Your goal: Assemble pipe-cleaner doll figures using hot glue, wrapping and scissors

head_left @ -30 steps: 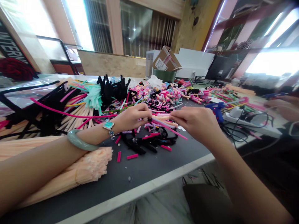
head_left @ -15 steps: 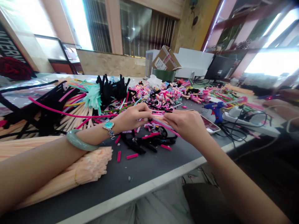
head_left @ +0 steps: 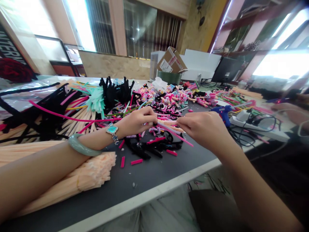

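Over the middle of the table, my left hand (head_left: 143, 118) is closed in a pinch on a piece made of pipe cleaners. Peach pipe cleaners (head_left: 169, 122) stretch from its fingertips toward my right hand (head_left: 202, 126). The right thumb and fingers are pressed together at the far end of this peach part. From under my left fingertips a pink pipe cleaner (head_left: 184, 140) sticks out down to the right, its tip loose. A long magenta pipe cleaner (head_left: 62, 115) runs in from the left behind the left wrist. Just what lies inside each pinch is hidden by the fingers.
A bundle of peach pipe cleaners (head_left: 96, 174) lies under my left forearm. Black scraps (head_left: 142, 148) and cut pink pieces (head_left: 136, 161) lie below my hands. Behind them is a colourful heap (head_left: 169, 96). A blue glue gun (head_left: 223, 113) and power strip (head_left: 263, 127) stand right, near a co-worker's hand (head_left: 289, 111).
My right hand has moved to the right, away from my left hand, so more of the peach pipe cleaners shows between them. It now covers the phone. My left hand stays put.
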`<act>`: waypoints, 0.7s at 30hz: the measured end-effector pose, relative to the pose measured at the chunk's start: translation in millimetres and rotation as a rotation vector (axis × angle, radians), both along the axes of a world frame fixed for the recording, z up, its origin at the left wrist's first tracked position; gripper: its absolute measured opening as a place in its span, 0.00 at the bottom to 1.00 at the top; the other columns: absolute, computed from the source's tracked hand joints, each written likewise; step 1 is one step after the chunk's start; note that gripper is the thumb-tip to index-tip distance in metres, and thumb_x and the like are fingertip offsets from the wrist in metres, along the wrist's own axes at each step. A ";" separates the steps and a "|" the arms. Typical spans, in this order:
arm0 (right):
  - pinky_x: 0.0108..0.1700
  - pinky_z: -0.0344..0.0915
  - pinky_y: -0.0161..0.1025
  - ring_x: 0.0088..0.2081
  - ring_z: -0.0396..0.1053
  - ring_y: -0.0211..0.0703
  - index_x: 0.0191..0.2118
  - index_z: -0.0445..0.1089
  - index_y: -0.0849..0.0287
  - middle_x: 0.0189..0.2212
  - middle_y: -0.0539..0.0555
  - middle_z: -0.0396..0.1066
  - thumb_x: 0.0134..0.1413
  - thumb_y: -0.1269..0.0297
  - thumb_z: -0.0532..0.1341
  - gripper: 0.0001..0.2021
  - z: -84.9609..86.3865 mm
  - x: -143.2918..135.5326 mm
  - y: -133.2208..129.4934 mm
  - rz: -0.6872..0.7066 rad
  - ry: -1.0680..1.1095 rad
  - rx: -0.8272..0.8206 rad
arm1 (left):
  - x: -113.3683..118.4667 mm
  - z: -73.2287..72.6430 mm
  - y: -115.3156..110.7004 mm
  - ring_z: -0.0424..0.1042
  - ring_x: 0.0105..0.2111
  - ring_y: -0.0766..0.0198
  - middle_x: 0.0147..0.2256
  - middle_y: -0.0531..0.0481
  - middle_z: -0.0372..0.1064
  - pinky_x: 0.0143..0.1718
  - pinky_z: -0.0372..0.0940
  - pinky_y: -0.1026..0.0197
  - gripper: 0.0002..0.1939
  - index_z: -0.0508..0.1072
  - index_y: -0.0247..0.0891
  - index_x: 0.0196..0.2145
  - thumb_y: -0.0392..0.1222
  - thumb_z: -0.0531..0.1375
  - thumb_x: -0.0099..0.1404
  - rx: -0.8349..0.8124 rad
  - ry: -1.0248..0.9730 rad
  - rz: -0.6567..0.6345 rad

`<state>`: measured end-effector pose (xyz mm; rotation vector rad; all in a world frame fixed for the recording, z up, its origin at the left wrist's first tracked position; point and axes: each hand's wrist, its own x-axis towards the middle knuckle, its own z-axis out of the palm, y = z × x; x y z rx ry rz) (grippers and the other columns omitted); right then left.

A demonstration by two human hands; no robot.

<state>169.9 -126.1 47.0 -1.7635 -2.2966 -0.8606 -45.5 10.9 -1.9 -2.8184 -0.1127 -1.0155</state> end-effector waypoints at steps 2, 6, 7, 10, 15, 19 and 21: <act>0.24 0.40 0.36 0.23 0.63 0.37 0.25 0.73 0.57 0.22 0.51 0.72 0.59 0.61 0.53 0.16 0.7 0.0 -1.7 0.010 0.029 0.035 | -0.2 -0.3 0.3 0.70 0.37 0.65 0.37 0.45 0.68 0.41 0.69 0.63 0.09 0.74 0.37 0.40 0.34 0.55 0.64 -0.008 0.008 0.008; 0.25 0.40 0.36 0.22 0.61 0.36 0.26 0.73 0.57 0.21 0.51 0.70 0.61 0.59 0.51 0.18 -4.9 -2.9 0.5 0.059 0.076 0.122 | 0.5 -0.7 0.3 0.70 0.38 0.65 0.37 0.45 0.68 0.40 0.68 0.64 0.08 0.74 0.37 0.39 0.34 0.56 0.64 -0.009 -0.008 -0.010; 0.25 0.40 0.37 0.22 0.61 0.36 0.26 0.73 0.57 0.21 0.51 0.70 0.61 0.59 0.51 0.18 -7.2 -4.0 2.1 0.080 0.081 0.123 | 0.8 -0.7 0.2 0.70 0.37 0.65 0.36 0.46 0.68 0.39 0.68 0.64 0.08 0.74 0.37 0.38 0.34 0.56 0.64 -0.005 -0.016 -0.021; 0.25 0.41 0.36 0.22 0.61 0.35 0.26 0.73 0.57 0.21 0.49 0.70 0.62 0.60 0.52 0.17 -14.2 -7.4 7.3 0.135 0.087 0.108 | 1.5 -0.8 -0.1 0.70 0.37 0.66 0.36 0.46 0.68 0.38 0.67 0.66 0.08 0.74 0.37 0.37 0.32 0.56 0.63 0.011 -0.035 -0.044; 0.25 0.40 0.36 0.22 0.62 0.35 0.28 0.73 0.56 0.22 0.49 0.71 0.62 0.60 0.52 0.16 -21.2 -10.8 13.1 0.137 0.081 0.116 | 1.8 -1.3 -0.3 0.70 0.37 0.66 0.36 0.46 0.68 0.39 0.67 0.66 0.08 0.74 0.37 0.37 0.32 0.55 0.63 0.014 -0.032 -0.038; 0.25 0.40 0.36 0.24 0.65 0.36 0.30 0.73 0.57 0.24 0.50 0.73 0.62 0.59 0.52 0.15 -18.7 -11.3 13.3 0.110 0.053 0.001 | 1.7 -2.1 0.5 0.69 0.37 0.66 0.37 0.47 0.68 0.39 0.68 0.65 0.08 0.74 0.38 0.38 0.34 0.56 0.64 0.018 -0.038 -0.040; 0.25 0.41 0.36 0.24 0.66 0.37 0.29 0.73 0.56 0.25 0.50 0.74 0.62 0.59 0.52 0.16 -15.6 -10.0 12.4 0.079 0.055 -0.041 | 1.6 -2.6 0.9 0.69 0.37 0.66 0.37 0.46 0.68 0.39 0.68 0.65 0.08 0.74 0.37 0.38 0.33 0.56 0.63 0.013 -0.043 -0.052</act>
